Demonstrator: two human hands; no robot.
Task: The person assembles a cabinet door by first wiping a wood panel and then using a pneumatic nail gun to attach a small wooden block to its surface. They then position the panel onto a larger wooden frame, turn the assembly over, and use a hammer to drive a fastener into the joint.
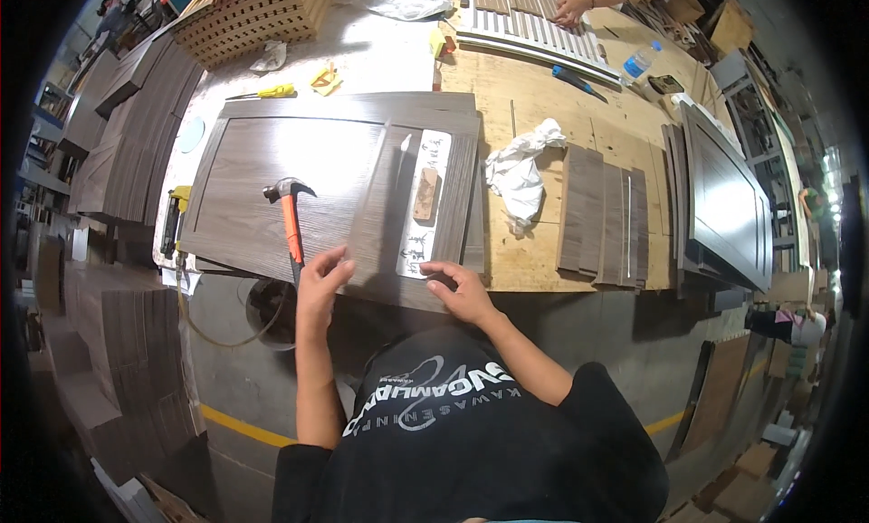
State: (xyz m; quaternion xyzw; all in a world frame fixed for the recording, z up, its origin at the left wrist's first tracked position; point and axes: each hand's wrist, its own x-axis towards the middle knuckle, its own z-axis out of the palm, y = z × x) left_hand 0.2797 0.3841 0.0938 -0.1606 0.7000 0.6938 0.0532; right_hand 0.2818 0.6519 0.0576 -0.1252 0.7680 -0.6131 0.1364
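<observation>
A grey-brown wood-grain cabinet door panel (272, 174) lies flat on top of others at the bench's near side. My left hand (321, 283) is over its front edge, fingers bent toward the thumb around the lower end of a thin pale strip (369, 190), which is blurred. A claw hammer (290, 217) with an orange and black handle rests beside this hand. My right hand (462, 292) has its thumb and fingers apart, near the lower end of a white board (412, 242) with handwriting. On that board sits a small brown wood block (425, 195).
A crumpled white cloth (520, 174) and narrow brown boards (582, 211) lie to the right, before leaning door panels (729, 197). A yellow-handled tool (276, 91) and a yellow air tool (176, 217) flank the panel. Across the bench, another person's hand (570, 11) touches slats.
</observation>
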